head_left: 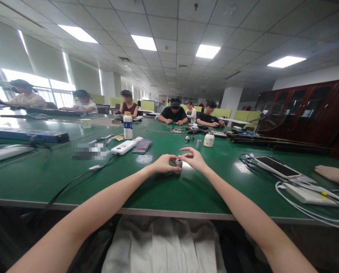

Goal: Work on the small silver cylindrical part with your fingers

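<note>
A small silvery metal cylinder (178, 163) with a pale top stands upright on the green table, close to its front edge. The thumb and fingers of my left hand (166, 163) are wrapped round its side from the left. From the right, my right hand (196, 161) reaches over with its fingertips drawn together at the cylinder's top, one finger lifted above the others. Whatever small part those fingertips pinch is too small to make out. Beyond my hands, a second grey metal cylinder (198, 143) stands beside a white patterned jar (208, 140).
On the left lie a white power strip (122, 147) with a black cable and a white-capped bottle (128, 126). To the right are a phone (277, 167), a white box (308, 194) and looped cables. A co-worker's hand (333, 175) rests at the right edge; several people sit farther back.
</note>
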`<state>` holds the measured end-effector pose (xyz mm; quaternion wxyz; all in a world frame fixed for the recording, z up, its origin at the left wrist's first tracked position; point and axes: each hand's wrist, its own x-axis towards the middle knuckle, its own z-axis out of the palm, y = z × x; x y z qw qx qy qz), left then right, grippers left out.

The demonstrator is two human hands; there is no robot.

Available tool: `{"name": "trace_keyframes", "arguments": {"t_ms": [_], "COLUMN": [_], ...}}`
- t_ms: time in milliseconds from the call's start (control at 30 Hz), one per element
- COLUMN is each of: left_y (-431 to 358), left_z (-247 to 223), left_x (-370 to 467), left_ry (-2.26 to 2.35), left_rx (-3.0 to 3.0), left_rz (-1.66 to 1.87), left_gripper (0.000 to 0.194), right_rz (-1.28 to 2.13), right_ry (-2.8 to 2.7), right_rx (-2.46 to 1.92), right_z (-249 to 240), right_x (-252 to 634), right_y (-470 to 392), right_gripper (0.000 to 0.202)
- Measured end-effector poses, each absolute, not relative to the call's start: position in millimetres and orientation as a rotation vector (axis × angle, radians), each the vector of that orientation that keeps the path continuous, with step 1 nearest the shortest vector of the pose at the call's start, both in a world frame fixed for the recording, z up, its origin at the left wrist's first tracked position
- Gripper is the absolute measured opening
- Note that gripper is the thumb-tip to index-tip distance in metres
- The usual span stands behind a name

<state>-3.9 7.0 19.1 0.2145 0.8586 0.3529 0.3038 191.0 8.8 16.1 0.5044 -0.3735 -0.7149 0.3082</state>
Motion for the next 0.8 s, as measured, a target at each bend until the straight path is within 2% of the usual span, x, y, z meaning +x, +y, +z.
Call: {"name": "trace_keyframes", "arguments": {"t_ms": [367, 600, 800], "left_y": [6.8, 5.6, 3.0], "left_z": [19.2, 21.3, 23.0], "left_x": [-4.1, -3.5, -4.3], "left_ry": [0.993, 0.989, 0.990], "left_rx": [2.376, 2.376, 2.373], "left_rz": [0.842, 0.826, 0.819], "left_gripper": [0.046, 0.046, 0.047], "right_rz": [0.672, 0.893, 0.919], "right_ry": [-1.679, -1.894, -1.939], "right_rx": [-0.983, -1.150, -1.151], "right_z": [18.4, 2.4, -1.1], "right_x": [213.2, 239.7, 239.1], "right_y": [28.4, 39.8, 44.3], "right_gripper": [0.039, 0.014, 0.014]}}
